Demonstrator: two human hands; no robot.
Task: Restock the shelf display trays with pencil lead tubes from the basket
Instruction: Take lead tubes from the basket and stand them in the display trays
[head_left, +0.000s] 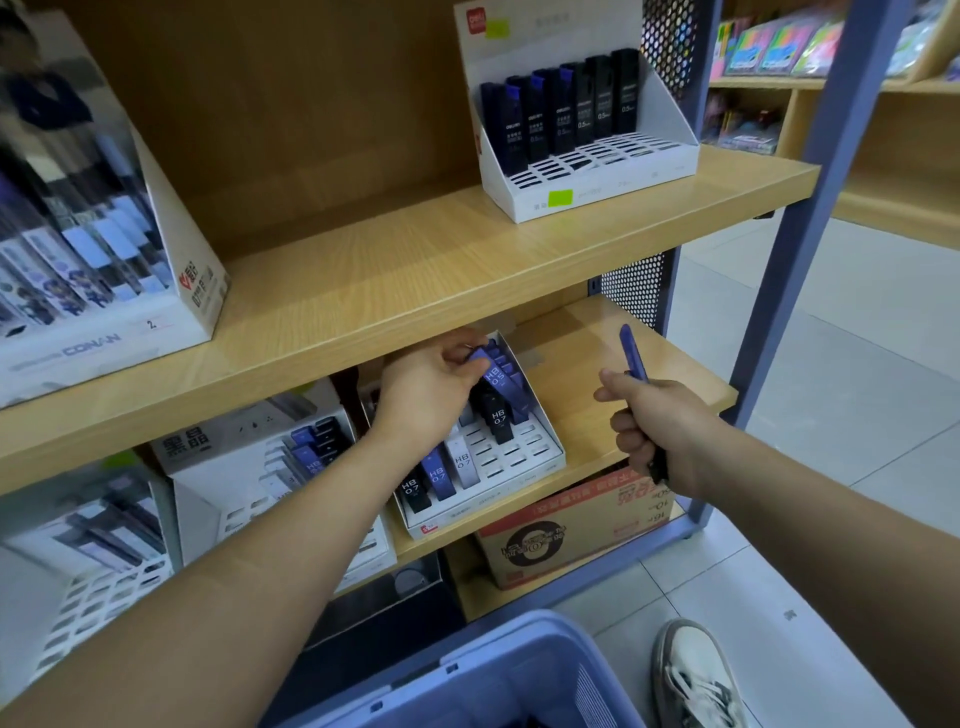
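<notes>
My left hand (428, 389) reaches under the upper shelf and pinches a blue pencil lead tube (493, 375) at the back rows of a white display tray (540, 457) on the lower shelf. That tray holds several black, blue and white HB 0.7 tubes. My right hand (657, 431) hovers to the right of the tray and grips a few tubes (635, 356); a blue one sticks up from the fist and a dark end shows below it. The blue basket (498, 675) sits on the floor at the bottom of the view.
A second white tray (587, 171) with dark 0.5 tubes stands on the upper shelf (415, 291). More display boxes (244, 467) fill the left side. A cardboard box (576, 525) sits on the bottom shelf. A blue frame post (795, 249) bounds the shelf's right side. My shoe (696, 675) is at the lower right.
</notes>
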